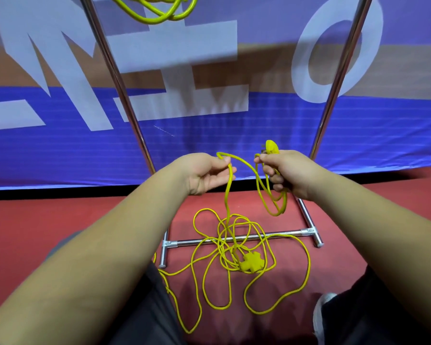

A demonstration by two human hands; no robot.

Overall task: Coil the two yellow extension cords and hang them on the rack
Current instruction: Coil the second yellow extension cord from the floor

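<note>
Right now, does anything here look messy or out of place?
Yes. Most of the yellow cord sprawls in a loose tangle on the red floor, draped over the rack's base bar, socket end amid the loops. The other cord hangs coiled above.

Both forearms reached forward, hands level. Left hand point(204, 174) pinched yellow cord point(249, 263) between thumb and forefinger, other fingers loose; right hand point(288, 174) curled round its coils.
</note>
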